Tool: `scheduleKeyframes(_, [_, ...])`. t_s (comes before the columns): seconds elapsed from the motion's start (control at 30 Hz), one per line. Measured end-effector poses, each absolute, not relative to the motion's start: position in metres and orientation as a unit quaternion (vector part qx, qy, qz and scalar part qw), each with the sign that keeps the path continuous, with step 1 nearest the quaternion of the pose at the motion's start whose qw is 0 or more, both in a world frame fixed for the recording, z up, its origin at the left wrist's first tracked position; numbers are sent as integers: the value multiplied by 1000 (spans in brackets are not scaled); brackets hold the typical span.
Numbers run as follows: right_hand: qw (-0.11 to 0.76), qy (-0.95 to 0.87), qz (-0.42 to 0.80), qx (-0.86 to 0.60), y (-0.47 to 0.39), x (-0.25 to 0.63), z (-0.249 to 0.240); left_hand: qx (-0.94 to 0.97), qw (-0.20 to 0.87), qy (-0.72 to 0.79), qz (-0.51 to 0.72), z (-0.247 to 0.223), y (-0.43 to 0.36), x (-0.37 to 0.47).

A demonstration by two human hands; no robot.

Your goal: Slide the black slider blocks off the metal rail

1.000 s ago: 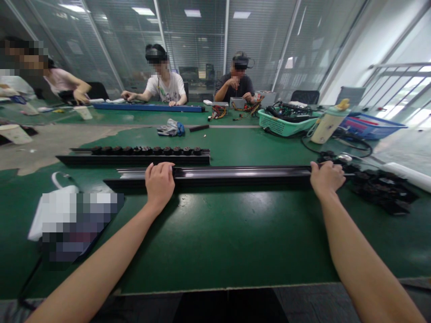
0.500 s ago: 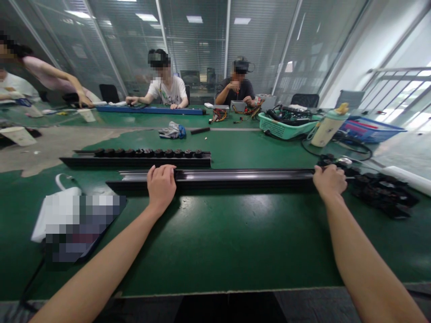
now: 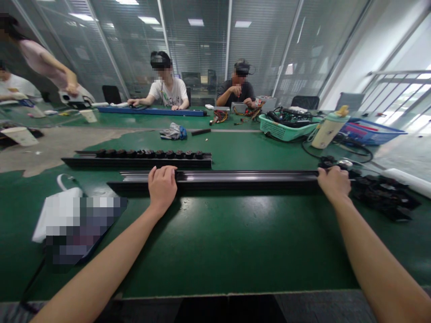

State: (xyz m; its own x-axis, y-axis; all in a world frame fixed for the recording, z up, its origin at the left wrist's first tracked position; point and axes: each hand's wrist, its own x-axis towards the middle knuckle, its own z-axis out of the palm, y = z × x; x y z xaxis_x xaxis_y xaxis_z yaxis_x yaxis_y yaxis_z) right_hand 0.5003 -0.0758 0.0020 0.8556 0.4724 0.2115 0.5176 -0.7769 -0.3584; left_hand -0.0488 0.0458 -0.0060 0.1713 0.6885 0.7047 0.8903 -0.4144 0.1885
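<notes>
A long black metal rail (image 3: pixel 249 177) with a shiny grooved channel lies across the green table in front of me. My left hand (image 3: pixel 162 188) is closed over it left of its middle, fingers curled over the far edge. At its right end is my right hand (image 3: pixel 334 184), with fingers curled closed. What the right fingers hold is hidden; a thin light-coloured bit shows at that hand's right side. Beyond lies a second black rail (image 3: pixel 134 163) with a row of several small round black parts (image 3: pixel 160 154) on it. A pile of black parts (image 3: pixel 384 195) lies right of my right hand.
At left lie a white box (image 3: pixel 59 211) and a blurred flat dark item (image 3: pixel 90 229). Farther back are a grey-blue glove (image 3: pixel 173 132), a green basket (image 3: pixel 284 131) of cables, a cream bottle (image 3: pixel 326 130) and a blue basket (image 3: pixel 380 130). Several people work across the table.
My right hand has shifted slightly right along the rail's end; my left hand stays on the rail. At far left, a person has raised a hand and now holds a white object.
</notes>
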Motion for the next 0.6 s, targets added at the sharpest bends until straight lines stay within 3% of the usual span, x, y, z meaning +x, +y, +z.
scheduleKeyframes(0.6, [145, -301, -79, -939, -87, 555, -1, -755, 141, -523, -370, -7, 47, -48])
